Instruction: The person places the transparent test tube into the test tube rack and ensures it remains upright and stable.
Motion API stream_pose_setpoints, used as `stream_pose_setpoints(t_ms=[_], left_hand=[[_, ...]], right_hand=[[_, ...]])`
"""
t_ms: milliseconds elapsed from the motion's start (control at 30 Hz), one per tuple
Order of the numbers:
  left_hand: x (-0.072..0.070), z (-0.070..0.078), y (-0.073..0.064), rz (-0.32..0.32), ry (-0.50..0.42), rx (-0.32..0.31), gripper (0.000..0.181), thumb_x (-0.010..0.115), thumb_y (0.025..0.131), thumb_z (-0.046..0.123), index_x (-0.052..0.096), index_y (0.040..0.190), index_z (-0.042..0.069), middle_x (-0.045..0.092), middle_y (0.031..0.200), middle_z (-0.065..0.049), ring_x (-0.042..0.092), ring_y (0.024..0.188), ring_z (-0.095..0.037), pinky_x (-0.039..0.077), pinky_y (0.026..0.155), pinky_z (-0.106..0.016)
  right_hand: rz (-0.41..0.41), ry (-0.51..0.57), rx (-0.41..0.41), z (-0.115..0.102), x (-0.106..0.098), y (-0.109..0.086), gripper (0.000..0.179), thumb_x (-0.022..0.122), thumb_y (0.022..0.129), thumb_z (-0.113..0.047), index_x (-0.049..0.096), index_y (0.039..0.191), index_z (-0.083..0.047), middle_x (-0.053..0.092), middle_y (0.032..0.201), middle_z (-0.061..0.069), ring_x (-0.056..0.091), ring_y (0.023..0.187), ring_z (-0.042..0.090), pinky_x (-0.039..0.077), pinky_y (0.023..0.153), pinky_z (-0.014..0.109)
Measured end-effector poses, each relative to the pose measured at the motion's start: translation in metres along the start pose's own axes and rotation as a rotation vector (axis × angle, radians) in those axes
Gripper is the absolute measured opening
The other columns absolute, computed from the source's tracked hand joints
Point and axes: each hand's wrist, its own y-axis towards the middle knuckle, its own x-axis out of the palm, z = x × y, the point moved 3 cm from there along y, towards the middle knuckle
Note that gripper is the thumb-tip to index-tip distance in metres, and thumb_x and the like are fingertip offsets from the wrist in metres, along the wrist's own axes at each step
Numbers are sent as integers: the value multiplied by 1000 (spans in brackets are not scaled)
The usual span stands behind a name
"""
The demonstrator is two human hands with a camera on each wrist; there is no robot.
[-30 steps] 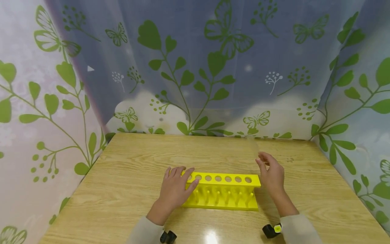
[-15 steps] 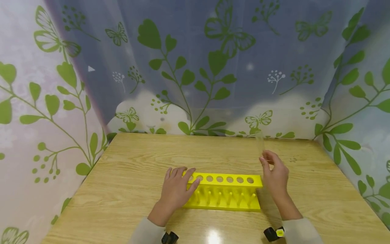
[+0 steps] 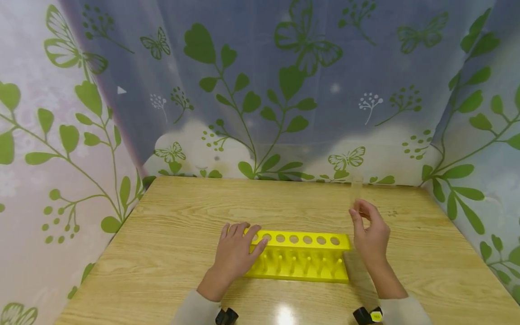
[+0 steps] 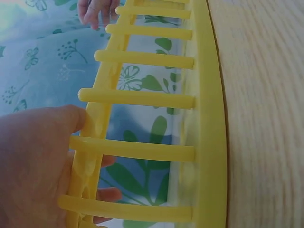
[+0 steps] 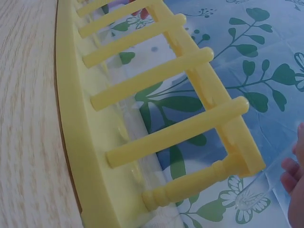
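A yellow test tube rack (image 3: 300, 266) stands on the wooden table, with a row of round holes along its top bar and pegs below. My left hand (image 3: 235, 255) grips the left end of that bar; in the left wrist view the thumb is in front and fingertips (image 4: 109, 194) show behind. Just past the rack's right end, my right hand (image 3: 370, 232) pinches a clear test tube (image 3: 356, 187) between thumb and fingers. The tube rises above the hand in the head view. A rounded end of the tube (image 5: 249, 197) shows near the rack's end post in the right wrist view.
The wooden table (image 3: 174, 207) reaches back to a blue and white curtain (image 3: 260, 113) with green leaves and butterflies. Patterned cloth also hangs on both sides. Black wrist-worn devices (image 3: 367, 315) show below the sleeves.
My right hand has moved slightly to the right with the test tube, which now stands more upright. The left hand keeps its hold on the rack.
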Motion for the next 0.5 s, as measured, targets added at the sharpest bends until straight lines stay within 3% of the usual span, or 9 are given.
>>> stream_pose_setpoints(t_ms=[200, 500], left_hand=[[-1, 2, 1, -33, -7, -1, 43, 45, 100, 50, 59, 126, 18, 57, 126, -12, 49, 121, -34, 25, 109, -60], [-5, 2, 1, -17, 12, 5, 44, 45, 101, 49, 60, 125, 17, 58, 122, -12, 51, 119, -32, 27, 108, -59]], right_hand=[[19, 24, -17, -5, -5, -1, 23, 67, 88, 4, 62, 110, 8, 66, 94, 20, 50, 92, -17, 41, 82, 4], [28, 56, -74, -15, -5, 4, 25, 67, 87, 7, 61, 110, 10, 67, 92, 19, 54, 93, -14, 43, 84, 5]])
